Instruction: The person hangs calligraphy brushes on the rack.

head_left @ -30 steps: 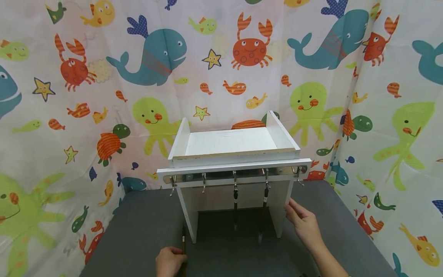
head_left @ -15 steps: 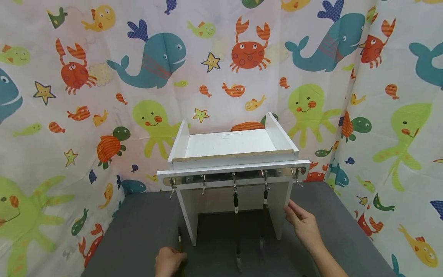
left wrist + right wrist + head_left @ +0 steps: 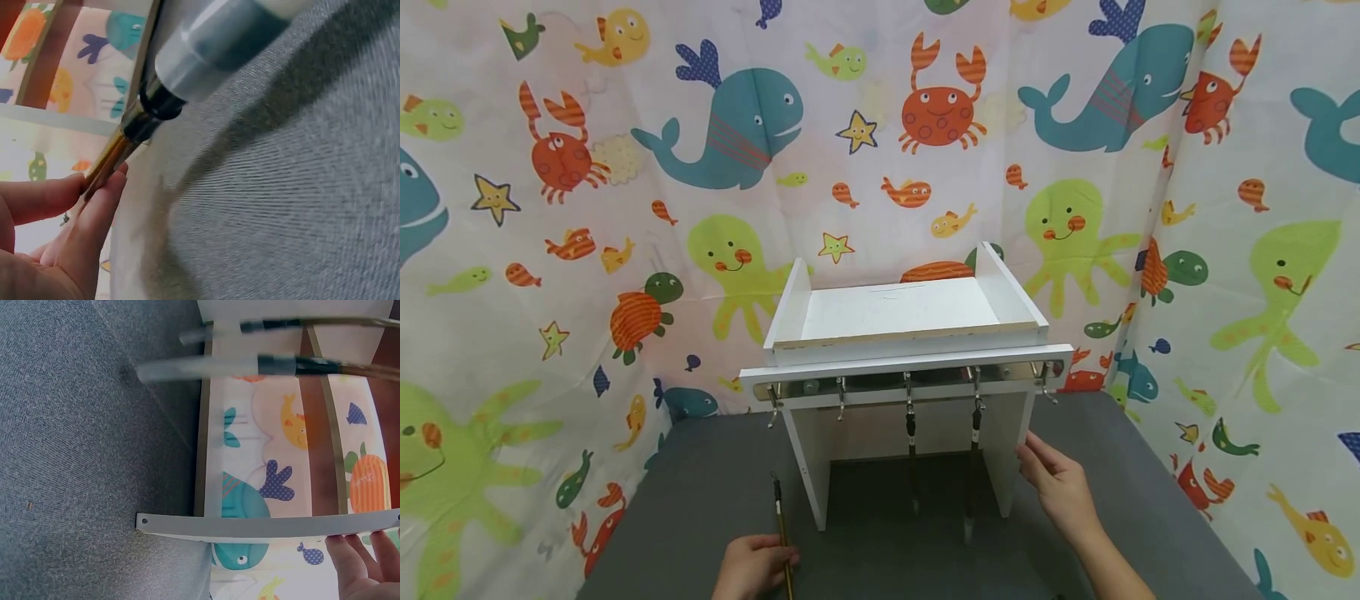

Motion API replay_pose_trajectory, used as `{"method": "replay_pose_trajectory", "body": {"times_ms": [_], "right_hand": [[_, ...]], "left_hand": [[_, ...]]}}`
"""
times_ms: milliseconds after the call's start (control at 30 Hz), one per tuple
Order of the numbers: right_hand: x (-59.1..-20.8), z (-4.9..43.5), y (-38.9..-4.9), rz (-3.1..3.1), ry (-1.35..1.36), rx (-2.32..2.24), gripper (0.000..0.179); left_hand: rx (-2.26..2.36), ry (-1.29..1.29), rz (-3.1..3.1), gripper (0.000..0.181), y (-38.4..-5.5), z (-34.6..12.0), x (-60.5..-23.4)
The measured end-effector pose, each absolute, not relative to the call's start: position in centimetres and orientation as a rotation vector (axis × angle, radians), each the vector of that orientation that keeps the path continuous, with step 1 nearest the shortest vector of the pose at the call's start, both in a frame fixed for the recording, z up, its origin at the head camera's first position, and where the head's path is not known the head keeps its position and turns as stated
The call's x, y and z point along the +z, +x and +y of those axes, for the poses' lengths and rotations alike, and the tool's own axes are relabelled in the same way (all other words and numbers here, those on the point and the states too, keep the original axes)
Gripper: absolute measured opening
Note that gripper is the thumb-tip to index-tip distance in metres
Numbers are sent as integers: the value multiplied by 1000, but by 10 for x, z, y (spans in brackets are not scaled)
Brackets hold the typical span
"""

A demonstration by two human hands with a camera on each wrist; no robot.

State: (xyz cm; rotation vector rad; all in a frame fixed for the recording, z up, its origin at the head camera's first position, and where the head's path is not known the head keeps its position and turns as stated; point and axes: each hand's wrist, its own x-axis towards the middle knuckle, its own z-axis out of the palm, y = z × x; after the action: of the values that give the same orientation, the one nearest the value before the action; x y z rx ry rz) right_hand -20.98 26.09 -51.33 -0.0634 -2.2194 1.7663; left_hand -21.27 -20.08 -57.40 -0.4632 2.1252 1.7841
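My left hand (image 3: 754,567) pinches a calligraphy brush (image 3: 783,533) by its brown handle, between thumb and fingers. Its thin hanging loop points up and away, tilted left; in the left wrist view a clear cap (image 3: 206,50) covers its tip end, close over the grey cloth. A white wooden stand (image 3: 895,354) carries a metal rail of several hooks along its front. Two more brushes hang there, one from the middle hook (image 3: 912,442) and one to its right (image 3: 974,450). My right hand (image 3: 1060,483) rests its fingertips against the outside of the stand's right side panel (image 3: 269,526).
The stand's open tray top (image 3: 895,310) has raised sides. Grey cloth (image 3: 715,475) covers the table around its legs. Behind and on both sides hangs a white curtain (image 3: 865,167) printed with sea animals. A small dark thing shows at the bottom edge near my right forearm.
My left hand has shifted slightly left and the brush in it now leans left, its loop showing. The hanging brushes swing, the middle one most. My right hand has stayed at the panel.
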Motion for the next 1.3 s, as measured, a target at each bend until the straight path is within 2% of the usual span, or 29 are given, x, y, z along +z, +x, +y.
{"method": "replay_pose_trajectory", "body": {"times_ms": [267,733,1067,1300], "right_hand": [[-513,262,-210,-2254,-92,1760,52],[-506,261,-210,-2264,-70,1799,54],[-514,262,-213,-2279,-120,1769,56],[-514,262,-210,-2272,-132,1800,55]], "left_hand": [[1955,-393,1971,59,-202,-205,-552],[2162,-426,2007,61,-170,-190,-484],[2104,-360,2152,57,-151,-173,-452],[2161,-331,2175,46,-136,-160,-429]]}}
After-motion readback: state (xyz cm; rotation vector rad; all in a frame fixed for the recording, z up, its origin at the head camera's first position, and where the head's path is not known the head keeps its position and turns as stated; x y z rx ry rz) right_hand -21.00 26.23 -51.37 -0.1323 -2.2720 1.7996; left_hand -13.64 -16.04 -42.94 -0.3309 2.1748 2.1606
